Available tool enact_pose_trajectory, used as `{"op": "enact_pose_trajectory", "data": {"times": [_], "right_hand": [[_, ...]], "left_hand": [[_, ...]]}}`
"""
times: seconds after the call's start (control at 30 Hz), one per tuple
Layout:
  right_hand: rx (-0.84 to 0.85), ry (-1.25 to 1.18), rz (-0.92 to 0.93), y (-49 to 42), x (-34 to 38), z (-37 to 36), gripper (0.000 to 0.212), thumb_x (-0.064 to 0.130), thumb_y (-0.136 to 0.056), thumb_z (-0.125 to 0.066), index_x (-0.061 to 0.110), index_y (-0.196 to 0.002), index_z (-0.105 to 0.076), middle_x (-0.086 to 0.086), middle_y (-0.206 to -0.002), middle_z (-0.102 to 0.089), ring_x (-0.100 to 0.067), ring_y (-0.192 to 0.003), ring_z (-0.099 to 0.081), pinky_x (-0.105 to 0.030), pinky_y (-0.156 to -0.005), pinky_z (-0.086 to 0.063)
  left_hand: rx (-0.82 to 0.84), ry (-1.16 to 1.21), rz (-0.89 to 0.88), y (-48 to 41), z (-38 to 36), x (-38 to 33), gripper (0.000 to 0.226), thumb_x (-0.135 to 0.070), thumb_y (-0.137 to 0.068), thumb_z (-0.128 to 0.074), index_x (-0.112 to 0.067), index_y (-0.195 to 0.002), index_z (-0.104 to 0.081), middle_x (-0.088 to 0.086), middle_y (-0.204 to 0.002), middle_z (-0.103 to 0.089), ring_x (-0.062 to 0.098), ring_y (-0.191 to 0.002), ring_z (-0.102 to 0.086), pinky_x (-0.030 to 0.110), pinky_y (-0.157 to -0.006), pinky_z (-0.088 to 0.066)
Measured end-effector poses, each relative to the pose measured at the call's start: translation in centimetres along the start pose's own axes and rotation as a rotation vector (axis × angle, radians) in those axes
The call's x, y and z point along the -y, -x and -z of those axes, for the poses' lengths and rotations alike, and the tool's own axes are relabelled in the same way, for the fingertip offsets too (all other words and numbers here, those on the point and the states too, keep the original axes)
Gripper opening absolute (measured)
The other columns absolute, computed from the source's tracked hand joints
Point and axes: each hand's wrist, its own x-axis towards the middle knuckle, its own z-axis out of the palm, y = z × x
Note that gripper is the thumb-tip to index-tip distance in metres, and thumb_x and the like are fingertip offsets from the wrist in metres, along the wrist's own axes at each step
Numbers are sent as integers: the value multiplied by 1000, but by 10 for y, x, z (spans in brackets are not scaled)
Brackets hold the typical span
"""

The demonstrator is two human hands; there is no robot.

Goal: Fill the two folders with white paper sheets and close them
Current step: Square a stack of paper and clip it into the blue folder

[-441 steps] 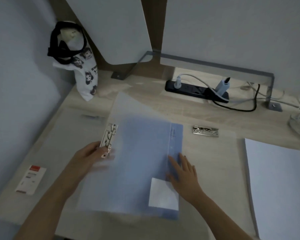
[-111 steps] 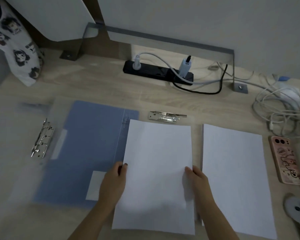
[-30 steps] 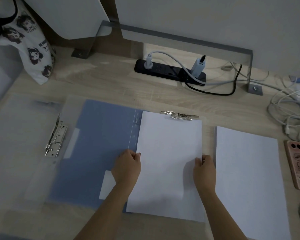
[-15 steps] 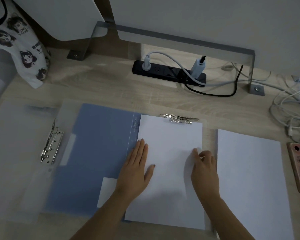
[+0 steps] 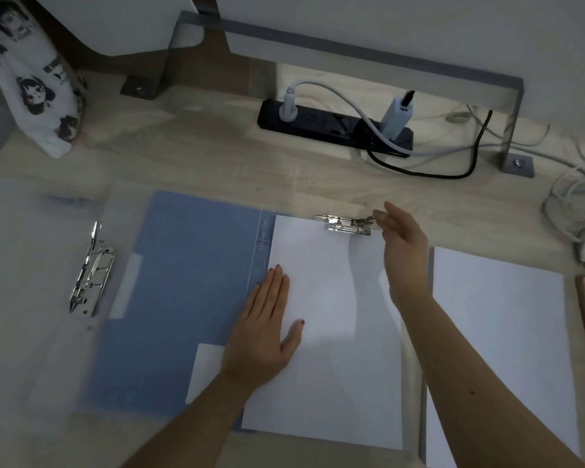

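We see the left fingers (image 5: 273,292) straight and together, the left hand (image 5: 262,336) pressing flat on the white sheets (image 5: 335,366) that lie in the right half of the open blue folder (image 5: 190,282). The right hand (image 5: 404,255) grips nothing, its fingers extended and its fingertips (image 5: 385,214) at the right end of the metal clip (image 5: 347,225) over the sheets' far edge; whether they touch it we cannot tell. A clear folder (image 5: 31,265) lies open toward the left edge of the desk (image 5: 217,157), a paper stack (image 5: 500,349) toward its right.
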Motion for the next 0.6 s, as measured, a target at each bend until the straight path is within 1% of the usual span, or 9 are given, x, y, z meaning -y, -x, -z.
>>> {"op": "enact_pose_trajectory", "data": {"times": [0.07, 0.1, 0.17, 0.23, 0.3, 0.33, 0.43, 0.53, 0.6], "right_hand": [[48, 102, 121, 8, -3, -8, 50, -11, -86, -30, 14, -124, -52, 1, -109, -65, 9, -88, -57, 2, -73, -39], [86, 153, 162, 11, -6, -13, 53, -12, -85, -29, 15, -124, -53, 2, -110, -63, 8, -90, -57, 5, -72, -36], [147, 279, 257, 14, -9, -20, 58, -15, -83, -29, 14, -126, -53, 2, -117, -57, -2, -103, -53, 7, -78, -33], [175, 415, 372, 13, -11, -26, 60, -17, -82, -31, 14, -131, -50, -4, -125, -51, -10, -107, -50, -2, -84, -37], [181, 529, 453, 11, -13, -32, 62, -16, -82, -33, 13, -136, -44, -11, -128, -48, -21, -114, -49, -18, -88, -40], [187, 580, 481, 9, -14, -33, 62, -16, -82, -34, 13, -137, -42, -14, -129, -48, -26, -116, -48, -23, -88, -40], [235, 746, 516, 6, -14, -38, 64, -15, -82, -36, 12, -140, -37, -15, -137, -43, -30, -121, -44, -26, -88, -39], [300, 905, 479, 4, -15, -42, 69, -14, -82, -37, 15, -144, -28, -16, -149, -27, -31, -133, -33, -34, -99, -39], [327, 984, 477, 3, -15, -46, 73, -13, -80, -38, 16, -145, -23, -17, -149, -24, -31, -137, -26, -37, -105, -37]], "left_hand": [[1, 3, 7, -1, 0, 0, 69, -44, -93, -35, -9, -148, -13, 3, -158, -10, 10, -146, 0, 20, -118, 5], [0, 6, 13, -1, 0, 0, 69, -44, -93, -35, -10, -148, -13, 2, -158, -10, 10, -146, 1, 20, -117, 6], [1, 18, 19, 0, 0, 0, 68, -45, -93, -36, -11, -148, -14, 2, -157, -11, 9, -146, 1, 19, -117, 7], [-2, 22, 16, -1, -1, 0, 68, -45, -93, -36, -10, -148, -15, 2, -157, -12, 10, -146, 1, 20, -117, 7], [-4, 19, 13, -1, -1, 1, 68, -45, -93, -36, -10, -148, -16, 2, -157, -13, 10, -146, 0, 20, -118, 5], [-7, 17, 12, -1, -1, 1, 68, -45, -93, -37, -10, -148, -16, 2, -157, -14, 10, -146, -1, 21, -118, 4], [-11, 7, 11, -1, 0, 0, 68, -45, -93, -34, -10, -148, -16, 2, -157, -14, 10, -146, 0, 22, -118, 5], [-17, 2, 7, -1, 0, 0, 67, -46, -93, -33, -9, -147, -18, 4, -156, -16, 11, -146, -3, 23, -119, 2], [-19, 0, 5, -1, 0, 1, 67, -45, -93, -34, -8, -147, -19, 4, -156, -18, 13, -146, -7, 24, -119, 0]]}}
